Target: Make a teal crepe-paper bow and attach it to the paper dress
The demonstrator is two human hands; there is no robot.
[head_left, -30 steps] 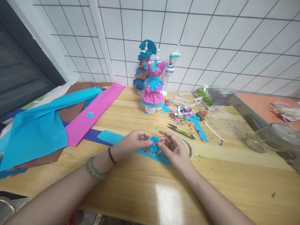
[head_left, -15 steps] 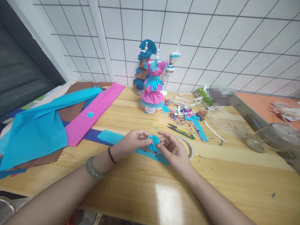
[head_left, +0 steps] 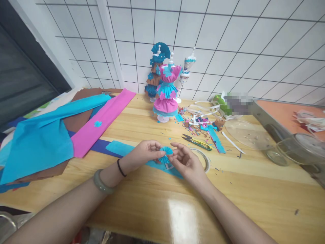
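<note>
A small round pleated blue paper rosette (head_left: 166,158) is held between my two hands above the table. My left hand (head_left: 145,152) pinches it from the left, its thumb on the rosette's face near the centre. At the right edge, the thumb and fingers of my right hand (head_left: 186,161) close on it, with the index finger raised. Beneath the hands lies a long blue crepe paper strip (head_left: 119,148). A roll of tape (head_left: 207,160) sits just behind my right hand, and yellow-handled thread snips (head_left: 199,142) rest beyond it.
Behind stand a pink and blue paper dress (head_left: 166,105), a brown and blue one (head_left: 153,79) and a white stand (head_left: 185,77). Paper scraps (head_left: 194,127) lie right of them. Coloured crepe sheets (head_left: 43,145) cover the left; a clear container (head_left: 291,149) is at right.
My right thumb has shifted slightly at the rosette's right edge, showing more of its lower part. My left hand has hardly moved.
</note>
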